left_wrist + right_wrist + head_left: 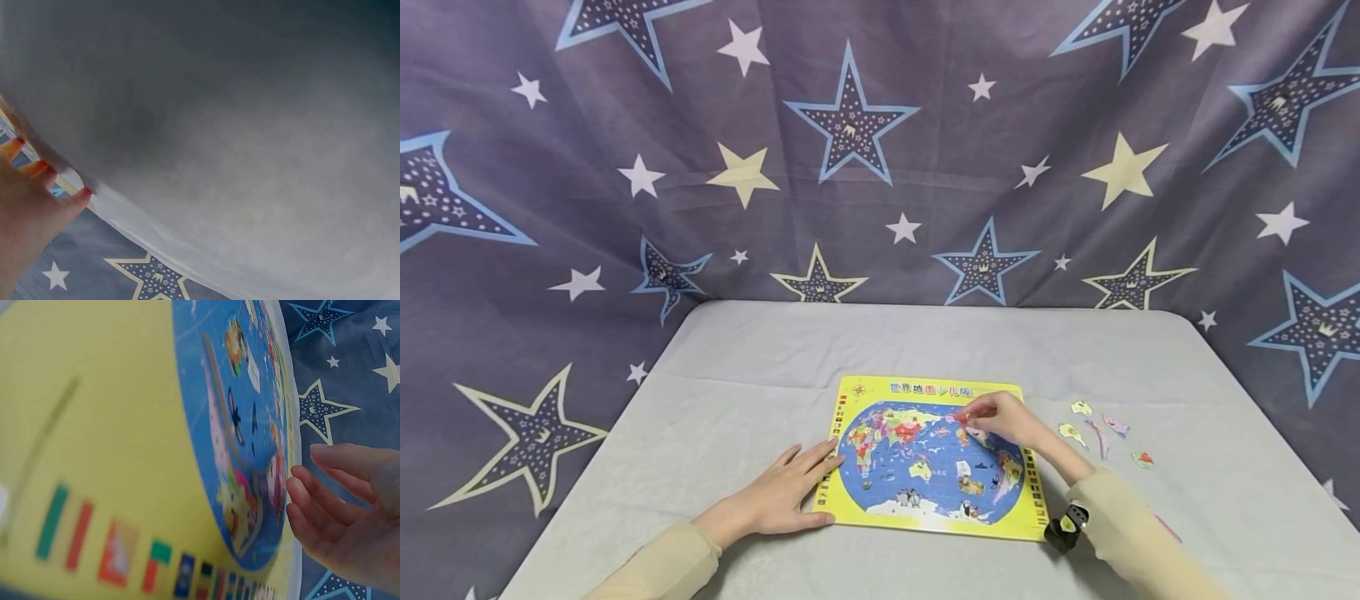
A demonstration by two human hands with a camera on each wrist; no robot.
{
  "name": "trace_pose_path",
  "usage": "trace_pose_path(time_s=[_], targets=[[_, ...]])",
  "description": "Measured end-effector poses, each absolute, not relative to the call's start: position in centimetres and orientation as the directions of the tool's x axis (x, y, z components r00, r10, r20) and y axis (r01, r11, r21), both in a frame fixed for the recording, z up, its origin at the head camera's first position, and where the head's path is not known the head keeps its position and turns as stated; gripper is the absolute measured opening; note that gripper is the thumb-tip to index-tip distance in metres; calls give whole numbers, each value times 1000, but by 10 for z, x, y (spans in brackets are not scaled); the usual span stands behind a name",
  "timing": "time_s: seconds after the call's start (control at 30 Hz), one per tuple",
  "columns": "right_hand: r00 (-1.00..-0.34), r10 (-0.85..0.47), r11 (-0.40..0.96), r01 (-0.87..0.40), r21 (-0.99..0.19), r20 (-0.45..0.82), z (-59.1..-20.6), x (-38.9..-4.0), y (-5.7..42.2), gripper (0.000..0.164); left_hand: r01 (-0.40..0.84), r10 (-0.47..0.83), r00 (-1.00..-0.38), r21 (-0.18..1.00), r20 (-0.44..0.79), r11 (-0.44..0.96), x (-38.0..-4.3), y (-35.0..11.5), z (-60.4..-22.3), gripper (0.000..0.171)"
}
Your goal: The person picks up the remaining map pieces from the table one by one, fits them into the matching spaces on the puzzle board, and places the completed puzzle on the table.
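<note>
A yellow-bordered world map puzzle board [936, 528] lies flat on the table. My left hand [786, 492] rests beside its left edge, fingers spread and fingertips on the border; in the left wrist view the same hand [31, 206] shows at the far left. My right hand [1003, 417] is over the map's upper right, thumb and fingertips pinching a small red puzzle piece [960, 417] close over the blue sea. In the right wrist view the right hand [344, 512] reaches the board with bent fingers, and the piece is hidden there.
Several loose puzzle pieces lie right of the board, among them a yellow piece [1072, 433], a purple piece [1116, 425] and a red-and-green piece [1142, 459]. A pink piece [1168, 527] is partly covered by the right sleeve. A star-patterned curtain [880, 208] hangs behind the table.
</note>
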State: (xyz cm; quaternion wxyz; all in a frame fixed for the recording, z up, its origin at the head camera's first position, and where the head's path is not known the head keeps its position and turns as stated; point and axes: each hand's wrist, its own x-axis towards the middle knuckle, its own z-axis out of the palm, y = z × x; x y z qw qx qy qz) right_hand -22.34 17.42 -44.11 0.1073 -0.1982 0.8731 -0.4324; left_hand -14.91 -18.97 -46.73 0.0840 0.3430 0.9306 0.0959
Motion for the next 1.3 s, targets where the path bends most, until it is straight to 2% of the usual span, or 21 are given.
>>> trace_pose_path(time_s=[0.4, 1.3], targets=[[-926, -378, 630, -258, -732, 0, -433, -217, 195, 20, 619, 654, -751, 246, -91, 746, -150, -190, -468, 79], [-943, -328, 682, -279, -676, 58, -425, -203, 248, 22, 629, 657, -749, 217, -87, 746, -151, -190, -471, 80]])
